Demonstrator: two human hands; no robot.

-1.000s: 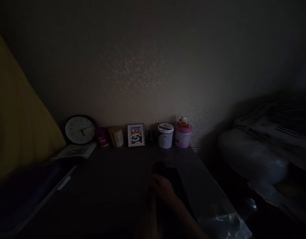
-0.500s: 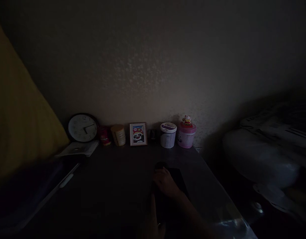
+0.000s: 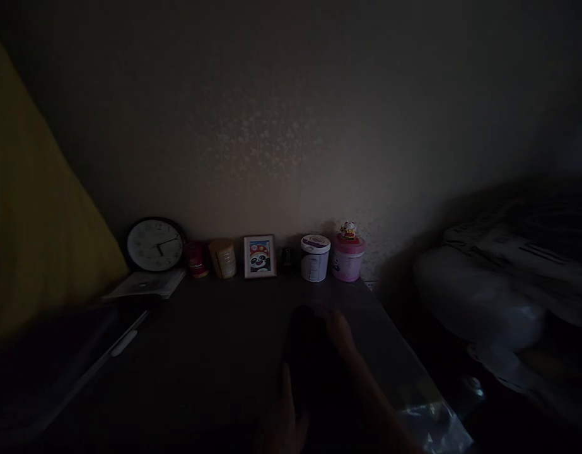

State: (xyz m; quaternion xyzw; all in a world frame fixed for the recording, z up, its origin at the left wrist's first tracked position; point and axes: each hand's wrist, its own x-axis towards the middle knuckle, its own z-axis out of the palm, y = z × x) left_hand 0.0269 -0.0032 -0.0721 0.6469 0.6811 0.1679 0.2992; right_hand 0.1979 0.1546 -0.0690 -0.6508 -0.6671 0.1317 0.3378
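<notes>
The room is very dim. A dark flat object [image 3: 312, 359] lies on the dark table [image 3: 215, 353] in front of me; I cannot make out what it is. My right hand [image 3: 342, 333] reaches forward along its right side, fingers stretched out and resting at its far right corner. My left hand [image 3: 285, 416] shows at the bottom edge against the object's near left side, with one finger pointing up along that edge. The rest of that hand is lost in the dark.
Along the wall stand a round clock [image 3: 155, 244], a red can [image 3: 196, 259], a tan jar [image 3: 223, 258], a framed panda picture [image 3: 259, 256], a white tub [image 3: 314, 257] and a pink tub [image 3: 348, 258] with a figurine. Papers [image 3: 146, 285] lie left. Yellow fabric [image 3: 30, 208] hangs left; bedding [image 3: 499, 277] right.
My right hand has slid from the top of the dark object to its far right side. My left hand has come up into view at the bottom.
</notes>
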